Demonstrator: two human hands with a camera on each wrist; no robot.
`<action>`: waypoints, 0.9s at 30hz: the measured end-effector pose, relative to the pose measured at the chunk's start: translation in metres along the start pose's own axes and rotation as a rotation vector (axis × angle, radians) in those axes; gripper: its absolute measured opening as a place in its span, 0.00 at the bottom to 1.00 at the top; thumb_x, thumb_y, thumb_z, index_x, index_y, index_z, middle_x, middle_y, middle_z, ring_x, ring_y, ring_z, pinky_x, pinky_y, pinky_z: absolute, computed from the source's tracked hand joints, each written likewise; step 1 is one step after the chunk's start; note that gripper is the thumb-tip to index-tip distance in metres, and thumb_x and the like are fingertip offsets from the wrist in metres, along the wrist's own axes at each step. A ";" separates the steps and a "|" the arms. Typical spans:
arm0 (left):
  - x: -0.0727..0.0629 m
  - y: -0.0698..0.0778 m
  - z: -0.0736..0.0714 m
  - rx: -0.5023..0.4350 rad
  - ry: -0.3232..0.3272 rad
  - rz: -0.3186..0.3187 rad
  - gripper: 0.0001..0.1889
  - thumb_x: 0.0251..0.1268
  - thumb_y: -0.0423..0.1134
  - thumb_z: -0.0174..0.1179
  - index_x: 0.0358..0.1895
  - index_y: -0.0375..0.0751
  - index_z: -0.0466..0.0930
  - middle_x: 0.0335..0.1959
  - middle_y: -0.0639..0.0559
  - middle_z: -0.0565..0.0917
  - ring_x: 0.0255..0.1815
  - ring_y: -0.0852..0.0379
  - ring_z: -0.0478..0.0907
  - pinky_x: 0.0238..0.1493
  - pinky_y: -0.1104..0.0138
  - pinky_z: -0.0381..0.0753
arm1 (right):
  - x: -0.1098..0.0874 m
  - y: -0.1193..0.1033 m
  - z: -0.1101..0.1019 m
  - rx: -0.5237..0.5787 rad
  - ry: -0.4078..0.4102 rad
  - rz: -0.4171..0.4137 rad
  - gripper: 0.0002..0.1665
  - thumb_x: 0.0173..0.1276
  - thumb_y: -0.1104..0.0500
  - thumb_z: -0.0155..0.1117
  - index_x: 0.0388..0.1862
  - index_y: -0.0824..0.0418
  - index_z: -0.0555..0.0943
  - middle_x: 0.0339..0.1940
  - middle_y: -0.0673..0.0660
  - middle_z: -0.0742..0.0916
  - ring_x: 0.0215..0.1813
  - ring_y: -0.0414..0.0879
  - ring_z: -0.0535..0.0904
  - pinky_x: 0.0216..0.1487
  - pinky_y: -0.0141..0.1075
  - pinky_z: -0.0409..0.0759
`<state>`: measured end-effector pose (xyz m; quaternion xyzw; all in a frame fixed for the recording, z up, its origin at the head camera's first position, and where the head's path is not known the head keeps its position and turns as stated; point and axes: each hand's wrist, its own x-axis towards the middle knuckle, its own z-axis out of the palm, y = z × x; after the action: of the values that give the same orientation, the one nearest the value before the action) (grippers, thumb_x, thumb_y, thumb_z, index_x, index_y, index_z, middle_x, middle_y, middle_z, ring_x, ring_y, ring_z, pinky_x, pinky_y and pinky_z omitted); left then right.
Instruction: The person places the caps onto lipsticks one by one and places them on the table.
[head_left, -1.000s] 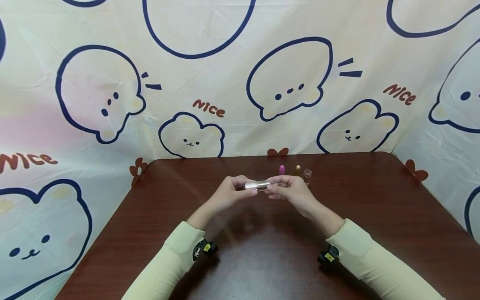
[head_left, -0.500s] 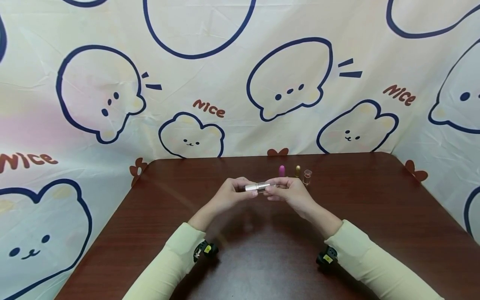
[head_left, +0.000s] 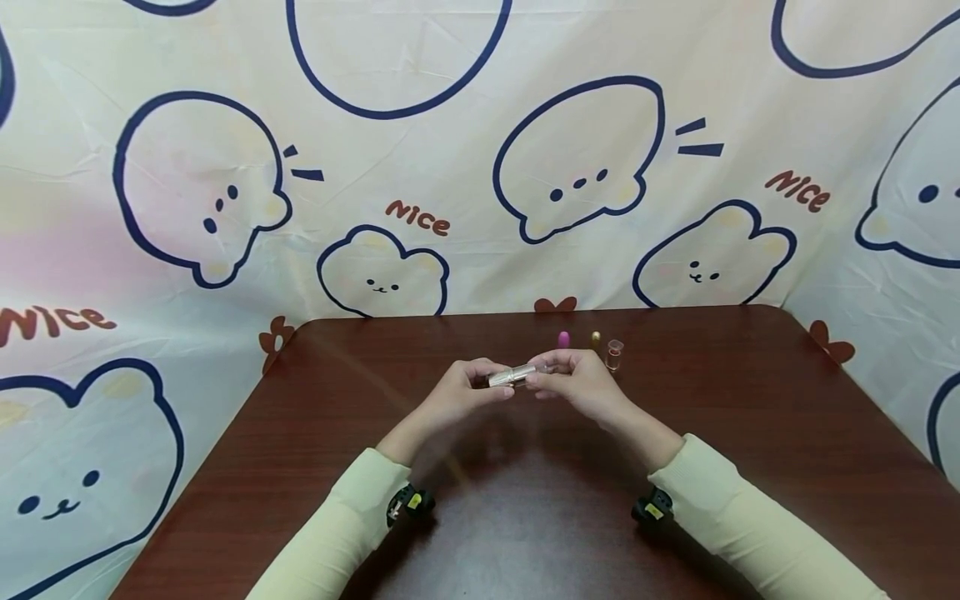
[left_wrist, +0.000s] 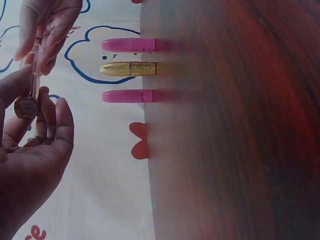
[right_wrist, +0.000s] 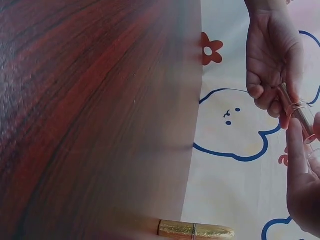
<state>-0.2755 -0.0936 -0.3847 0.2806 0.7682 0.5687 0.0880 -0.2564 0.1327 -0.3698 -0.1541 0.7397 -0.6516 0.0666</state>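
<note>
Both hands hold a slim silvery lipstick tube (head_left: 512, 377) with a clear part toward its right end, raised over the table. My left hand (head_left: 459, 397) grips its left end between thumb and fingers. In the left wrist view, the square base (left_wrist: 26, 107) of the tube faces the camera. My right hand (head_left: 587, 383) pinches the clear right end, its fingers partly hiding it. In the right wrist view, the tube (right_wrist: 295, 107) slants between the two hands. Behind the right hand stand a pink bullet-shaped lipstick (head_left: 564, 340) and a gold one (head_left: 596, 340).
A clear, flared small container (head_left: 614, 356) stands right of the gold lipstick. The left wrist view shows a second pink lipstick (left_wrist: 127, 96) in the row. The brown table (head_left: 525, 533) ends at a patterned cloth backdrop (head_left: 480, 167).
The tube has tilted slightly, its left end lower and its right end higher. My right hand has shifted a little to the left. Both hands keep their hold.
</note>
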 end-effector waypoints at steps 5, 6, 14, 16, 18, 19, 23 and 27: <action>0.001 -0.002 0.001 0.018 0.013 0.019 0.13 0.63 0.33 0.65 0.50 0.34 0.84 0.40 0.48 0.82 0.36 0.54 0.73 0.33 0.69 0.73 | 0.001 -0.004 0.001 -0.060 0.010 0.011 0.14 0.62 0.63 0.71 0.46 0.67 0.83 0.38 0.60 0.87 0.44 0.64 0.83 0.45 0.47 0.81; 0.001 -0.003 0.001 0.021 0.014 0.020 0.13 0.63 0.33 0.65 0.50 0.35 0.84 0.39 0.48 0.82 0.36 0.54 0.73 0.33 0.68 0.73 | 0.001 -0.005 0.001 -0.070 0.013 0.017 0.14 0.62 0.62 0.71 0.45 0.66 0.83 0.38 0.60 0.87 0.44 0.64 0.83 0.45 0.48 0.81; 0.001 -0.006 0.003 0.057 0.020 0.032 0.12 0.62 0.34 0.66 0.48 0.37 0.85 0.35 0.49 0.79 0.35 0.54 0.72 0.33 0.68 0.71 | 0.002 -0.009 0.002 -0.185 0.025 -0.012 0.14 0.62 0.61 0.71 0.44 0.67 0.83 0.36 0.59 0.87 0.38 0.57 0.85 0.43 0.48 0.81; 0.000 -0.007 0.003 0.062 0.025 0.024 0.13 0.62 0.34 0.67 0.49 0.37 0.84 0.36 0.49 0.79 0.36 0.54 0.73 0.35 0.67 0.73 | 0.004 -0.009 0.002 -0.226 0.025 -0.031 0.14 0.62 0.60 0.71 0.43 0.66 0.84 0.35 0.58 0.87 0.39 0.60 0.85 0.42 0.48 0.82; 0.000 -0.007 0.003 0.062 0.037 0.000 0.15 0.62 0.34 0.67 0.51 0.36 0.83 0.39 0.49 0.80 0.39 0.54 0.75 0.38 0.67 0.75 | 0.005 -0.009 0.002 -0.267 0.028 -0.040 0.13 0.62 0.59 0.72 0.42 0.65 0.84 0.34 0.57 0.87 0.38 0.60 0.85 0.41 0.49 0.82; 0.000 -0.007 0.003 0.058 0.042 -0.013 0.16 0.62 0.34 0.66 0.53 0.35 0.82 0.41 0.48 0.81 0.41 0.54 0.76 0.41 0.67 0.76 | 0.006 -0.009 0.002 -0.291 0.031 -0.041 0.12 0.62 0.58 0.72 0.41 0.64 0.84 0.33 0.56 0.87 0.38 0.60 0.85 0.41 0.49 0.82; -0.004 -0.002 0.002 0.049 0.067 -0.071 0.19 0.63 0.32 0.65 0.57 0.31 0.79 0.48 0.41 0.82 0.48 0.49 0.79 0.47 0.64 0.78 | 0.009 -0.009 0.001 -0.396 0.042 -0.038 0.12 0.61 0.56 0.73 0.38 0.63 0.85 0.31 0.54 0.87 0.35 0.57 0.85 0.36 0.43 0.83; -0.008 0.007 0.000 0.069 0.074 -0.108 0.19 0.64 0.30 0.64 0.57 0.27 0.77 0.51 0.34 0.80 0.50 0.44 0.78 0.48 0.62 0.79 | 0.012 -0.008 -0.001 -0.498 0.060 -0.045 0.12 0.59 0.54 0.74 0.35 0.61 0.86 0.27 0.51 0.86 0.30 0.52 0.84 0.30 0.37 0.80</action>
<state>-0.2670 -0.0965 -0.3800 0.2203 0.8042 0.5462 0.0804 -0.2675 0.1293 -0.3609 -0.1629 0.8754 -0.4550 -0.0098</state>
